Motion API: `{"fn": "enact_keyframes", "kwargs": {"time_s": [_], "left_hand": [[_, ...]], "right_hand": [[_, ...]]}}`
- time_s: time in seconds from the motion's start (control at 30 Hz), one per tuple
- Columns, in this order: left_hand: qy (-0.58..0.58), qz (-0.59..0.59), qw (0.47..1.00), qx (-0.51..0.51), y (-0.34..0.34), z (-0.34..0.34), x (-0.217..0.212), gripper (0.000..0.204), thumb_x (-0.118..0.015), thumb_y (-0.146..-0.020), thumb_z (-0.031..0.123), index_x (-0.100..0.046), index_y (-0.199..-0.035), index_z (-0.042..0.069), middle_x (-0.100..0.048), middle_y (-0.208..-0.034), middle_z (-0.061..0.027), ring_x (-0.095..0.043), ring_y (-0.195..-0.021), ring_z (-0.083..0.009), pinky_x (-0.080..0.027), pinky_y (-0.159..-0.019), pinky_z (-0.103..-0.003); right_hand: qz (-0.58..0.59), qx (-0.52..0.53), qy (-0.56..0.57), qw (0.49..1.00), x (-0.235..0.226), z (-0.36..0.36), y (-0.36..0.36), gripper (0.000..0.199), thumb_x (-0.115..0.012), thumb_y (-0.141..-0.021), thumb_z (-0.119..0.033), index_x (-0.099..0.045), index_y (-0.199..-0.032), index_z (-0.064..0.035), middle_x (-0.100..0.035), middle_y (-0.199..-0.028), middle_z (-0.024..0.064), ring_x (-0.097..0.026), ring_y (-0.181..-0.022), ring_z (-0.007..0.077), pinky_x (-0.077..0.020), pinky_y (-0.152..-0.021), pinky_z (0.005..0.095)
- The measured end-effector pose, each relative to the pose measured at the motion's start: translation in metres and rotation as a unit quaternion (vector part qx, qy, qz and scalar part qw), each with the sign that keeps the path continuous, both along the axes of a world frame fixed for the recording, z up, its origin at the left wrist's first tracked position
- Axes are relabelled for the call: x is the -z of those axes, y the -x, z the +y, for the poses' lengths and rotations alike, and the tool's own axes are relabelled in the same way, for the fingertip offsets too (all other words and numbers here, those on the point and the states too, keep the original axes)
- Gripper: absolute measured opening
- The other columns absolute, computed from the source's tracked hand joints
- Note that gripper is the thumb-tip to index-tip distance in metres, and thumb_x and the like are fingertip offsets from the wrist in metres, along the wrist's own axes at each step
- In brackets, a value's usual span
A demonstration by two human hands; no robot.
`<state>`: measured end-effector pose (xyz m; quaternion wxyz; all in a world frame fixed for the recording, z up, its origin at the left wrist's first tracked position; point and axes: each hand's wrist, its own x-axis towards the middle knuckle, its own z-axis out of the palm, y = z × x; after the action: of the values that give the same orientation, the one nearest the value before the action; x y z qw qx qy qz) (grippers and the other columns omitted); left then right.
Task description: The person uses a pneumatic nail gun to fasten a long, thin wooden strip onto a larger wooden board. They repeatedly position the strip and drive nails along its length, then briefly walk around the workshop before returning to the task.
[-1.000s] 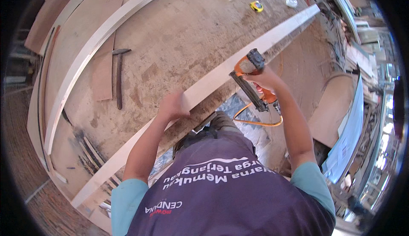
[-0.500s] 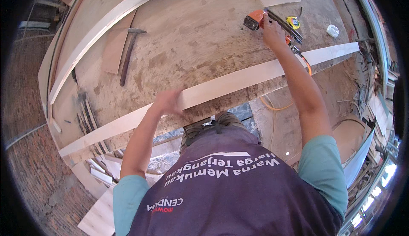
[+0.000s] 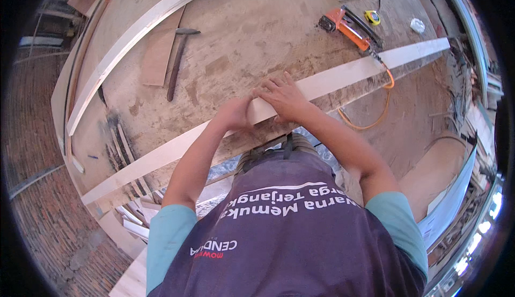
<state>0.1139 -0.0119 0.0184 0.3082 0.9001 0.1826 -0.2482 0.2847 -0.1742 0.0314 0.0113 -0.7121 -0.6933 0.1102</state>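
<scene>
A long pale wooden strip (image 3: 343,77) lies along the near edge of a big wooden workbench (image 3: 252,28), running from lower left to upper right. My left hand (image 3: 234,113) grips the strip near its middle, fingers curled over its edge. Right beside it, my right hand (image 3: 281,96) lies on top of the same strip with fingers spread. An orange nail gun (image 3: 346,26) rests on the bench at the upper right, away from both hands, its orange hose (image 3: 375,117) hanging off the bench edge.
A hammer (image 3: 177,61) and a brown board (image 3: 161,50) lie at the bench's upper left beside another long pale strip (image 3: 134,34). A yellow tape measure (image 3: 372,17) and a white scrap (image 3: 418,25) sit far right. Offcuts (image 3: 134,222) lie below; brick floor (image 3: 48,211) at left.
My right hand set the nail gun down on the bench at the upper right, let go of it, and came back to the strip next to my left hand.
</scene>
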Motion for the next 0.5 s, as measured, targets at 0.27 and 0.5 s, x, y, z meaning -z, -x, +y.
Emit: {"fn": "enact_keyframes", "kwargs": {"time_s": [0.27,0.5], "left_hand": [[0.05,-0.06,0.995,-0.062,0.035,0.021,0.007,0.099,-0.1,-0.053,0.056,-0.066,-0.128,0.002,-0.075,-0.117,-0.023,-0.072,-0.112,-0.0407,-0.057,-0.095,-0.049],[0.001,0.006,0.996,-0.088,0.158,0.08,-0.011,0.104,-0.098,-0.05,0.065,-0.068,-0.126,0.001,-0.076,-0.114,-0.0218,-0.073,-0.107,-0.0397,-0.058,-0.094,-0.047]], "right_hand": [[-0.056,0.065,0.039,0.996,0.017,0.005,0.029,0.08,-0.095,-0.064,-0.022,-0.062,-0.137,-0.023,-0.062,-0.136,0.0104,-0.058,-0.134,0.0334,-0.0459,-0.111,0.0559],[-0.065,0.069,0.06,0.994,0.014,0.005,0.034,0.072,-0.09,-0.067,-0.015,-0.065,-0.134,-0.0237,-0.062,-0.132,0.0083,-0.058,-0.132,0.0317,-0.0475,-0.107,0.0533]]}}
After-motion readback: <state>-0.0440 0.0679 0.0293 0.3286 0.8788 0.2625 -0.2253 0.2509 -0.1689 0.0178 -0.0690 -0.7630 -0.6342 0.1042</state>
